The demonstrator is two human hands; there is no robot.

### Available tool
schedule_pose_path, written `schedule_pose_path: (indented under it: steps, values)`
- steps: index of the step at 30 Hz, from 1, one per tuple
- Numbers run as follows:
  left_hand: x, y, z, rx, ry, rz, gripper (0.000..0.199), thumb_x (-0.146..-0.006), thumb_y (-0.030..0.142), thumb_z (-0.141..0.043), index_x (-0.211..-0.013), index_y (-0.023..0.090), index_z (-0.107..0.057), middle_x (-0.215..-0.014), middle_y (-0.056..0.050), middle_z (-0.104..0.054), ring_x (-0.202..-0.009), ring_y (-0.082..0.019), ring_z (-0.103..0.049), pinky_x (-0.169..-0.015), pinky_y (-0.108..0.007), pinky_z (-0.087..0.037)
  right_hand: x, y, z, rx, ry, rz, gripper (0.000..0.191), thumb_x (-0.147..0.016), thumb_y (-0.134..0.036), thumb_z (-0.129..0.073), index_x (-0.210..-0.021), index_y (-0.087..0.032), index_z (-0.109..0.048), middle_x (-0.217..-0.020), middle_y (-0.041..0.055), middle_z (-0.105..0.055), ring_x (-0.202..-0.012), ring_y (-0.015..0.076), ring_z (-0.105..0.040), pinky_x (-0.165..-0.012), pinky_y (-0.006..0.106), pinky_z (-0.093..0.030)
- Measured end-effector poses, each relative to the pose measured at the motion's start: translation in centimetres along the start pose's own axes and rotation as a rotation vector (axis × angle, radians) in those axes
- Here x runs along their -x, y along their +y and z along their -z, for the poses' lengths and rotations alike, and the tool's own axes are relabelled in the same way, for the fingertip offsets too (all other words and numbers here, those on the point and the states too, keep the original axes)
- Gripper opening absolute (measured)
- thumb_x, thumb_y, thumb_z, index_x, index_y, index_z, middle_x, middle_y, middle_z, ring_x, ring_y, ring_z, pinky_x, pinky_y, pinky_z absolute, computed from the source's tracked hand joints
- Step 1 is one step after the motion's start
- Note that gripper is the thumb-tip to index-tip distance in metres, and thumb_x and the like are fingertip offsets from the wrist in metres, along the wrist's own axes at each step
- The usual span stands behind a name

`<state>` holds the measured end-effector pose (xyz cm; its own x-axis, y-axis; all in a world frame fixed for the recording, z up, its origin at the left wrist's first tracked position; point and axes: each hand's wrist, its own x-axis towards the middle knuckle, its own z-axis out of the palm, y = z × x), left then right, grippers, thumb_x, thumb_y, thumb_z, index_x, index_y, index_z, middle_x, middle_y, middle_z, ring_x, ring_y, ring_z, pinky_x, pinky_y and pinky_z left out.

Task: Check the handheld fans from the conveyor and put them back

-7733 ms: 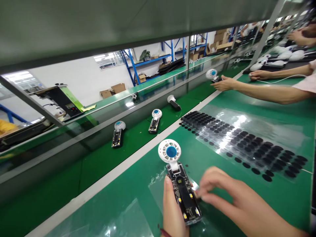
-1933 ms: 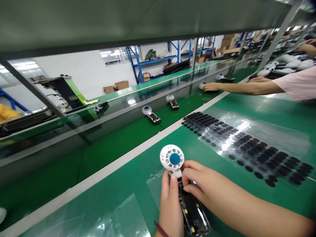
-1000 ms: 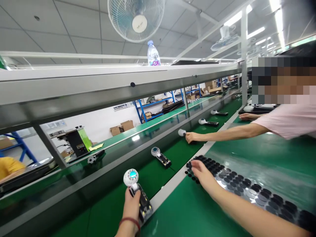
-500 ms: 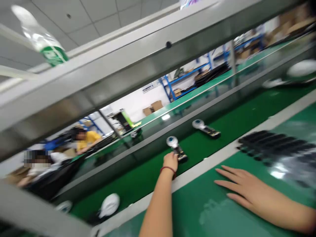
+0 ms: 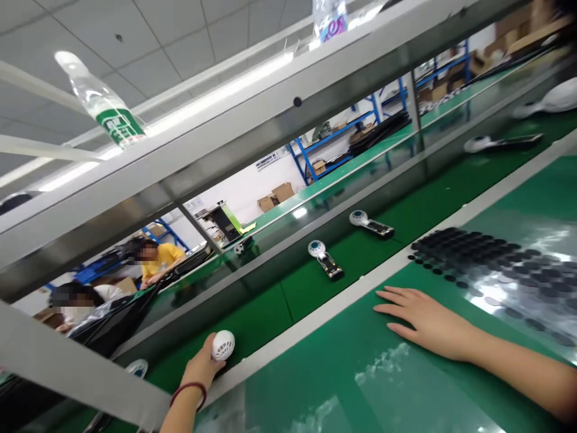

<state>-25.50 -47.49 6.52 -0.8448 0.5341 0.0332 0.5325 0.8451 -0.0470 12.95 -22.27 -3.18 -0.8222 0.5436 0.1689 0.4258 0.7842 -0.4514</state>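
My left hand [image 5: 199, 365], with a dark red band at the wrist, is closed around a handheld fan [image 5: 223, 346]. The fan's round white slotted head shows; its lower part is hidden. My right hand [image 5: 421, 316] rests on the green table [image 5: 315, 367], fingers spread and holding nothing. On the sunken green belt, a small white-headed fan [image 5: 325, 260] with its circuit board bare lies between my hands. A similar fan [image 5: 370, 224] lies farther along. Right of my right hand, rows of black discs [image 5: 496, 258] lie on a clear sheet.
A metal beam [image 5: 252, 120] crosses above the belt, carrying a green-labelled bottle [image 5: 101, 102] and another bottle [image 5: 330, 21]. A slanted post [image 5: 85, 367] stands at lower left. More fans [image 5: 500, 143] lie at the right. Two people sit across the line.
My left hand has left the bare-board fan in the middle and moved down and left to the white slotted head. My right hand stays flat. The camera view has shifted slightly.
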Motion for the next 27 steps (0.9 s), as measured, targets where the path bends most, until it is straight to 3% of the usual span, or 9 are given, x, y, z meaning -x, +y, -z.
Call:
schedule_pose_path:
  steps: [5, 7, 10, 12, 16, 19, 21, 24, 27]
  values:
    - [2.2, 5.0, 1.8, 0.800, 0.150, -0.052, 0.061, -0.087, 0.048, -0.029, -0.133, 0.029, 0.006, -0.145, 0.002, -0.029, -0.126, -0.020, -0.034, -0.101, -0.032, -0.034, 0.1, 0.1, 0.3, -0.078, 0.033, -0.018, 0.042, -0.083, -0.056, -0.040, -0.116, -0.035, -0.057, -0.136, 0.0014, -0.044, -0.128, 0.0315, -0.032, -0.102, 0.054, -0.026]
    - [4.2, 7.9, 2.8, 1.099, 0.125, -0.137, 0.063, -0.084, 0.058, -0.015, -0.134, 0.031, 0.011, -0.145, 0.004, -0.030, -0.124, -0.018, -0.038, -0.100, -0.030, -0.037, 0.2, 0.0, 0.7, -0.136, 0.058, -0.030, 0.043, -0.082, -0.054, -0.043, -0.116, -0.032, -0.058, -0.134, 0.0037, -0.046, -0.126, 0.0330, -0.033, -0.102, 0.055, -0.027]
    - [7.9, 12.8, 3.4, 1.432, -0.065, -0.270, 0.072, -0.078, 0.066, -0.001, -0.131, 0.026, -0.028, -0.122, 0.001, -0.057, -0.111, -0.021, -0.050, -0.097, -0.032, -0.043, 0.8, -1.5, 1.7, -0.264, 0.124, -0.057, 0.046, -0.084, -0.052, -0.039, -0.119, -0.026, -0.056, -0.132, 0.0074, -0.047, -0.125, 0.0313, -0.035, -0.103, 0.050, -0.027]
    - [10.4, 16.1, 3.2, 1.591, -0.185, -0.333, 0.072, -0.076, 0.068, -0.001, -0.103, 0.029, -0.054, -0.100, 0.000, -0.065, -0.096, -0.022, -0.055, -0.096, -0.034, -0.042, 1.7, -3.6, 2.2, -0.353, 0.169, -0.077, 0.047, -0.088, -0.052, -0.033, -0.121, -0.024, -0.051, -0.129, 0.0084, -0.049, -0.122, 0.0273, -0.039, -0.101, 0.044, -0.031]
    - [14.3, 21.6, 2.0, 1.843, -0.399, -0.380, 0.062, -0.076, 0.068, -0.005, -0.058, 0.032, -0.052, -0.071, -0.001, -0.062, -0.071, -0.021, -0.055, -0.088, -0.035, -0.046, 4.3, -8.7, 1.9, -0.930, -0.058, -0.091, 0.056, -0.086, -0.062, -0.021, -0.119, -0.023, -0.044, -0.099, 0.0070, -0.064, -0.085, 0.0182, -0.062, -0.064, 0.027, -0.050]
    - [16.8, 24.3, 0.8, 1.957, -0.593, -0.359, 0.060, -0.078, 0.067, -0.011, -0.056, 0.033, -0.055, -0.070, -0.001, -0.063, -0.075, -0.021, -0.058, -0.089, -0.034, -0.046, 6.2, -11.1, 1.6, -1.401, -0.243, -0.224, 0.064, -0.072, -0.068, -0.046, -0.115, -0.021, -0.040, -0.071, 0.0002, -0.062, -0.054, 0.0111, -0.057, -0.041, 0.016, -0.034]
    - [18.5, 25.3, 0.0, 2.029, -0.704, -0.313, 0.057, -0.079, 0.067, -0.018, -0.066, 0.032, -0.062, -0.075, -0.001, -0.065, -0.085, -0.021, -0.060, -0.090, -0.034, -0.045, 7.4, -11.4, 1.8, -1.354, -0.114, -0.341, 0.060, -0.069, -0.058, -0.057, -0.112, -0.020, -0.041, -0.072, -0.0003, -0.061, -0.053, 0.0101, -0.055, -0.041, 0.017, -0.032]
    - [21.0, 25.7, -1.0, 2.151, -0.877, -0.203, 0.054, -0.076, 0.067, -0.035, -0.086, 0.024, -0.065, -0.081, -0.004, -0.067, -0.085, -0.022, -0.062, -0.083, -0.037, -0.047, 9.3, -10.9, 1.8, -1.000, 0.144, -0.383, 0.051, -0.074, -0.041, -0.055, -0.117, -0.019, -0.039, -0.109, 0.0097, -0.060, -0.086, 0.0202, -0.059, -0.066, 0.026, -0.047]
    - [22.8, 25.6, -1.3, 2.262, -0.985, 0.022, 0.044, -0.072, 0.059, -0.053, -0.080, 0.017, -0.064, -0.070, -0.005, -0.065, -0.065, -0.017, -0.061, -0.069, -0.032, -0.049, 11.0, -10.8, 0.5, -0.677, 0.166, -0.352, 0.061, -0.076, -0.037, -0.051, -0.130, -0.018, -0.030, -0.134, 0.0134, -0.042, -0.113, 0.0275, -0.048, -0.088, 0.037, -0.043]
